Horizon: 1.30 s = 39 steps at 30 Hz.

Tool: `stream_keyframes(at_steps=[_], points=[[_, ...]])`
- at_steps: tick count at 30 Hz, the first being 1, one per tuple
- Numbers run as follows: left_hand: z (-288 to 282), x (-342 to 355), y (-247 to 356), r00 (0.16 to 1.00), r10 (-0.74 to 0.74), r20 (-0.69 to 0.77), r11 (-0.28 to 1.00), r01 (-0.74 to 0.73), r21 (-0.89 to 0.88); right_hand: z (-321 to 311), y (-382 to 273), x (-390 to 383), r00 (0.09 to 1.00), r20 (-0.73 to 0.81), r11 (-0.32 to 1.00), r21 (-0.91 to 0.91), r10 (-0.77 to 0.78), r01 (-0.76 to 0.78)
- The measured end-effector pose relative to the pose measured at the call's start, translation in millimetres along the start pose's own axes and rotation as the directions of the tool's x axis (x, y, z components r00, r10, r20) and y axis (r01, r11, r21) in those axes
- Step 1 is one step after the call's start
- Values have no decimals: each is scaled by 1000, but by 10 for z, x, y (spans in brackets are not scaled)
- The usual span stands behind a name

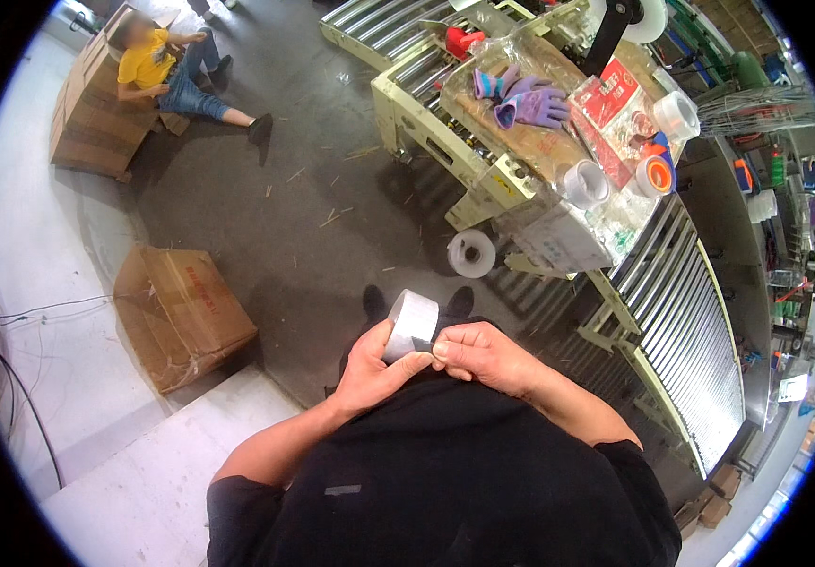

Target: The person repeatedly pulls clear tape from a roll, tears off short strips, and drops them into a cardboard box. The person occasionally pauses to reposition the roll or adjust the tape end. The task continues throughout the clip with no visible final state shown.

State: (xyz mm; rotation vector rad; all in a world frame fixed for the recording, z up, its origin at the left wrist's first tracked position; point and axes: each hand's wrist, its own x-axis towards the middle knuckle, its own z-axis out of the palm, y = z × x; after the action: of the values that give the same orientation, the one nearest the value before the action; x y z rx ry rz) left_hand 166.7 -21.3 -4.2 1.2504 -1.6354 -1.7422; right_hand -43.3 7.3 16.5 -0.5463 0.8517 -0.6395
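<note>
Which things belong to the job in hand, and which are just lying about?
Job in hand:
roll, in the left hand
dark piece, apparently pinched by the right hand

Apparently lying about:
gloves
floor roll
nearer carton

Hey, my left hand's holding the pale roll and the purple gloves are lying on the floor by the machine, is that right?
Not quite: the purple gloves aren't on the floor. The head view shows them up on top of the machine, on plastic-covered cardboard. Your left hand does hold the pale roll.
</note>
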Motion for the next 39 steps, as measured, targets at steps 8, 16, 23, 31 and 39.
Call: stream_keyframes(at_steps=[8, 16, 23, 31, 39], points=[[65, 109, 44, 977, -128, -170, 985, 106, -136, -306, -425, -187, 969, -2, 957, -155, 248, -245], [-28, 256, 148, 987, -163, 1, 928, 154, -340, -1987, -482, -591, 190, -515, 175, -577, -836, -798], [-57, 327, 211, 979, -151, 136, 924, 189, -331, -2608, -376, -374, 156, -618, 190, -456, -771, -869], [77, 350, 184, 970, -226, 90, 893, 243, -378, -1576, -556, -471, 227, -331, 192, -858, -916, -477], [96, 427, 174, 966, -242, 93, 912, 259, -318, -117, -450, -92, 689, 168, 90, -943, -705, 322]])
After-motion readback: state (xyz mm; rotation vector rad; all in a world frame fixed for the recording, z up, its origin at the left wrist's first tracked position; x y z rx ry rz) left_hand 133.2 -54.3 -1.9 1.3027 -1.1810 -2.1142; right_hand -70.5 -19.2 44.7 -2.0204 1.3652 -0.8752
